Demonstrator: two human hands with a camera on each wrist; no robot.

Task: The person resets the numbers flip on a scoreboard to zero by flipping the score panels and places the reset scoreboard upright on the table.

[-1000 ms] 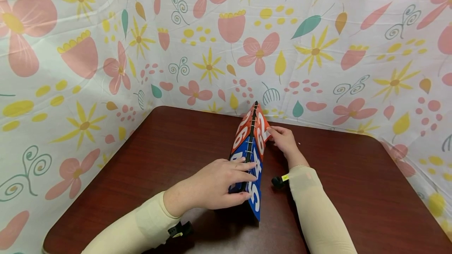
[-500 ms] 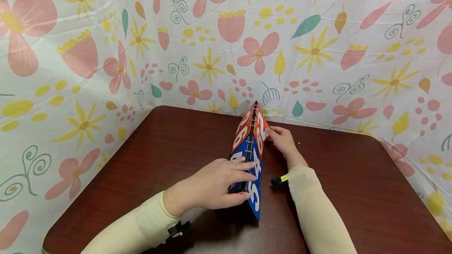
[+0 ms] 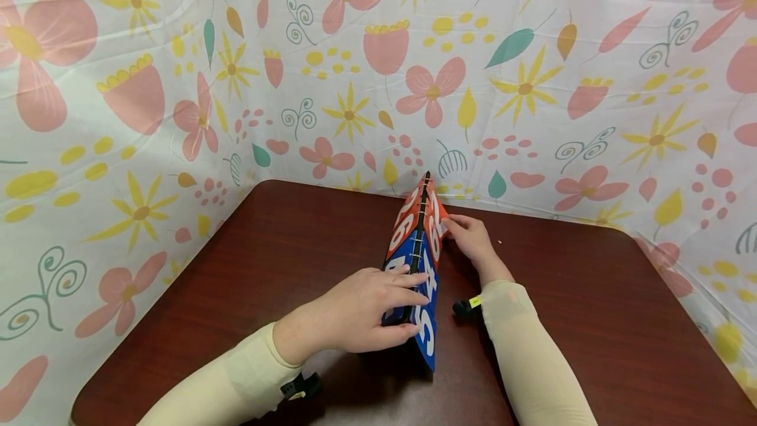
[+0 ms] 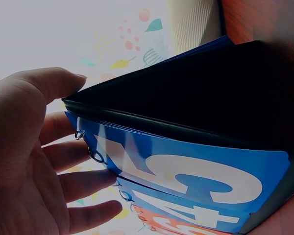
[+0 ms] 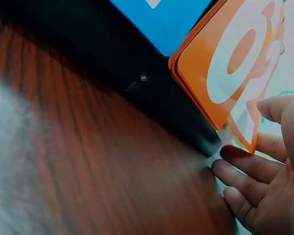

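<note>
A tent-shaped flip scoreboard (image 3: 418, 261) stands on the table, with red number cards at its far end and blue ones nearer. Rings along its black ridge hold the cards. My left hand (image 3: 369, 311) rests over the near end of the ridge, fingers spread across the blue cards. In the left wrist view its thumb (image 4: 63, 84) touches the ridge end beside the black hollow underside. At the far right side, my right hand (image 3: 471, 240) pinches the lower corner of a red card (image 5: 247, 128) between thumb and fingers, lifted off the cards beneath it.
The dark red-brown wooden table (image 3: 307, 235) carries the scoreboard. A floral cloth (image 3: 355, 84) hangs behind the table and along its left side. Black wrist devices (image 3: 301, 386) sit on both sleeves.
My right hand has shifted very slightly toward me with the red card corner. The left hand and the scoreboard stay in place.
</note>
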